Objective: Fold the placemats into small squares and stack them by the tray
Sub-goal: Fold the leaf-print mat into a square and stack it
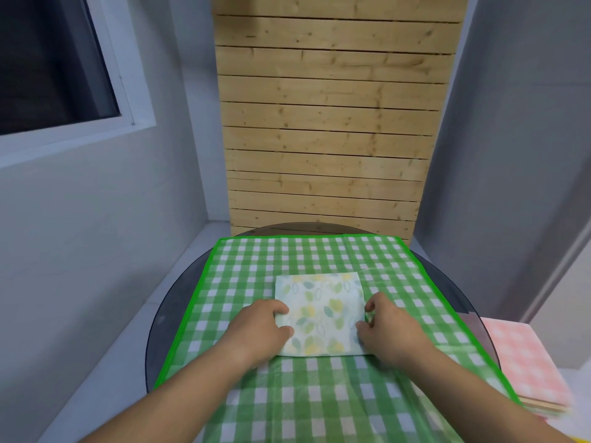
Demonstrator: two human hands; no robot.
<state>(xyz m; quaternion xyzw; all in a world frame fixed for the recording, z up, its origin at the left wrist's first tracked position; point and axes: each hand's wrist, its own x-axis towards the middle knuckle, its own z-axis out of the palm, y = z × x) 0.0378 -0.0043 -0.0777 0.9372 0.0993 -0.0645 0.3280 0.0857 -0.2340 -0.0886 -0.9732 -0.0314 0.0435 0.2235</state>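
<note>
A folded placemat (319,311), white with green and yellow leaves, lies as a small square on the green checked cloth (307,254) in the middle of the table. My left hand (259,327) grips its left edge, fingers curled round the fold. At its right edge my right hand (388,324) pinches the mat with curled fingers. Off the table's right side sits a stack of pink checked folded placemats (524,366). No tray is in view.
The cloth covers a round dark glass table (172,302) whose rim shows left and right. A wooden slat panel (329,123) stands behind the table. Grey walls close in on both sides, with a window (51,59) at the upper left.
</note>
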